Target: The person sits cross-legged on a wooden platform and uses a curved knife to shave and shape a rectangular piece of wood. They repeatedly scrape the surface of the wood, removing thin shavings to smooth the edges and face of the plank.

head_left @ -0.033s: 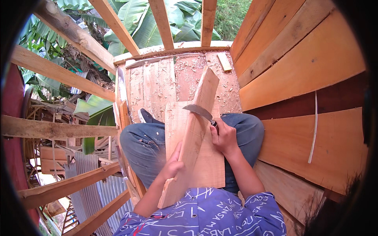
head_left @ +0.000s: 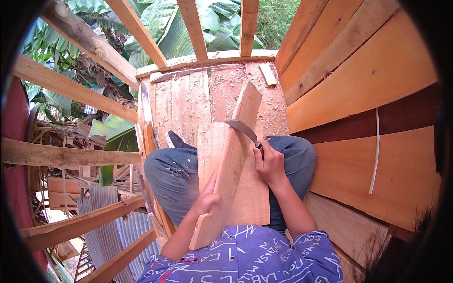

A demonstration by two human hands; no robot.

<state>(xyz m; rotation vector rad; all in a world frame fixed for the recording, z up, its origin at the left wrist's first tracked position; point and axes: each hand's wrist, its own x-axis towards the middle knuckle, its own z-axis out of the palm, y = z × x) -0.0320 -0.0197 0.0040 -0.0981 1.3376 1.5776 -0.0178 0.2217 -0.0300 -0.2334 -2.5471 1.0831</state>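
Observation:
A long wooden plank [head_left: 231, 165] stands on edge, slanting across my lap from my shirt toward the far floor. My left hand [head_left: 206, 199] is wrapped round its near part from the left side, its fingertips partly hidden. My right hand [head_left: 270, 162] is closed round the dark handle of a knife [head_left: 243, 129] with a curved blade. The blade lies across the plank's upper edge, about midway along. Beneath the plank, a wide flat board [head_left: 250, 203] rests on my lap between my knees.
Wood shavings litter the plank floor [head_left: 186, 94], where a small pale wood offcut [head_left: 269, 74] lies at the far right. A wooden slat railing [head_left: 75, 153] runs along the left and far sides, with leaves beyond. On the right rises a board wall [head_left: 363, 85] with a thin pale strip [head_left: 375, 153].
The knife blade has shifted slightly to the right and away from me across the plank's edge, with my right hand. My left hand and the plank stay in place.

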